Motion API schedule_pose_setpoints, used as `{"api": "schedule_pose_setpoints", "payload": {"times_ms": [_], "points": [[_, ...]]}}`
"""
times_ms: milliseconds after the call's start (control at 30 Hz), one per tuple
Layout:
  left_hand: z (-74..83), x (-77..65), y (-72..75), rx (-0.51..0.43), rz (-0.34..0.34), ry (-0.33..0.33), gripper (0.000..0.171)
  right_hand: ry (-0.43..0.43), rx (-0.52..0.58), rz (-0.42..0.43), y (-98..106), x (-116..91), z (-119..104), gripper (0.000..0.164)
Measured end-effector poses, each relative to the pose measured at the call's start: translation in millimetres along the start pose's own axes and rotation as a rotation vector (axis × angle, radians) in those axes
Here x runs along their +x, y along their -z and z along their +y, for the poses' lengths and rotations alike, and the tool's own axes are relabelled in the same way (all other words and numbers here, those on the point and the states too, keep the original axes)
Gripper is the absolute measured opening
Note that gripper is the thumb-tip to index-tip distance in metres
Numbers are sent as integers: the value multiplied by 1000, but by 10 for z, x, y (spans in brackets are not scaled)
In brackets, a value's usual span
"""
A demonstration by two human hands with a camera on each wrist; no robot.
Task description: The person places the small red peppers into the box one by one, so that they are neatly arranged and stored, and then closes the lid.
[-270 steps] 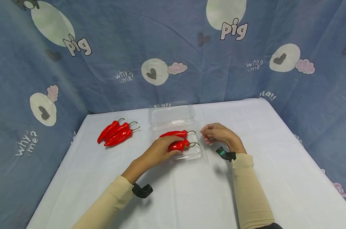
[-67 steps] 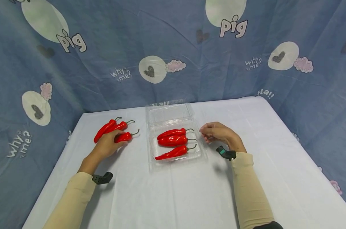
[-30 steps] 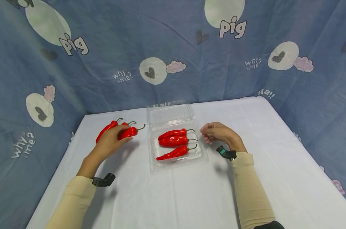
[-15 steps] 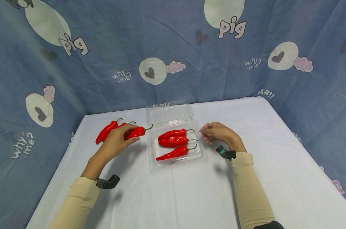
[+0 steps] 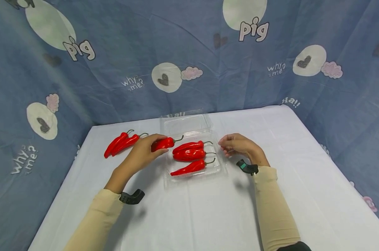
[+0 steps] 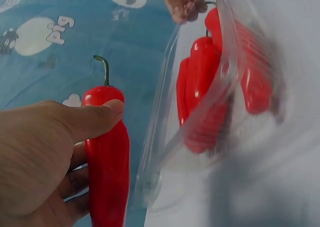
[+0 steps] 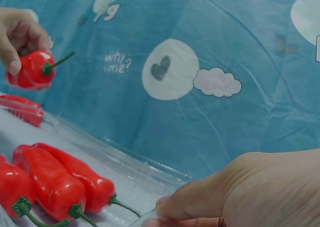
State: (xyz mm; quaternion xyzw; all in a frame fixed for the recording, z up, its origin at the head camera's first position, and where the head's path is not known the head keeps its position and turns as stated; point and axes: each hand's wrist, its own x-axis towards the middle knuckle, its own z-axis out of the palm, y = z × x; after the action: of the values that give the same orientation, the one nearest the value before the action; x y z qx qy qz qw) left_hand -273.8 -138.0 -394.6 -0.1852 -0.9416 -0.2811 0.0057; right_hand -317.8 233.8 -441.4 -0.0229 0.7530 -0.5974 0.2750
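Observation:
My left hand [image 5: 142, 153] grips a red chili pepper [image 5: 165, 143], raised above the table at the left side of the clear plastic clamshell box [image 5: 219, 164]. In the left wrist view, the thumb lies across this held pepper [image 6: 107, 157] just below its green stem. Inside the box are three more red peppers: two [image 5: 189, 153] side by side at the back and one [image 5: 192, 168] nearer the front. At the box's right edge my right hand [image 5: 239, 146] pinches the thin rim between thumb and fingers, as the right wrist view shows.
Two red peppers [image 5: 120, 143] lie side by side on the white tablecloth [image 5: 202, 216] at the back left. The box's lid [image 5: 186, 123] stands open toward the back. A blue printed curtain [image 5: 208, 69] hangs behind and at both sides of the table.
My left hand has picked up a pepper from the left pile and carried it right to the box. Earlier, it set a pepper in the box's front. The right hand has stayed put.

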Motion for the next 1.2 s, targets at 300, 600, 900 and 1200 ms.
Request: {"api": "schedule_pose_setpoints", "payload": {"times_ms": [300, 600, 900, 1200], "points": [[146, 167, -204, -25, -40, -66, 50, 7, -4, -10, -7, -6, 2, 29], [248, 351, -387, -11, -68, -98, 49, 5, -8, -4, -2, -16, -10, 26], [357, 492, -520, 5, -86, -134, 48, 2, -4, -6, 10, -9, 4, 27], [402, 612, -638, 50, -107, -173, 48, 2, -7, -6, 11, -1, 3, 28]]}}
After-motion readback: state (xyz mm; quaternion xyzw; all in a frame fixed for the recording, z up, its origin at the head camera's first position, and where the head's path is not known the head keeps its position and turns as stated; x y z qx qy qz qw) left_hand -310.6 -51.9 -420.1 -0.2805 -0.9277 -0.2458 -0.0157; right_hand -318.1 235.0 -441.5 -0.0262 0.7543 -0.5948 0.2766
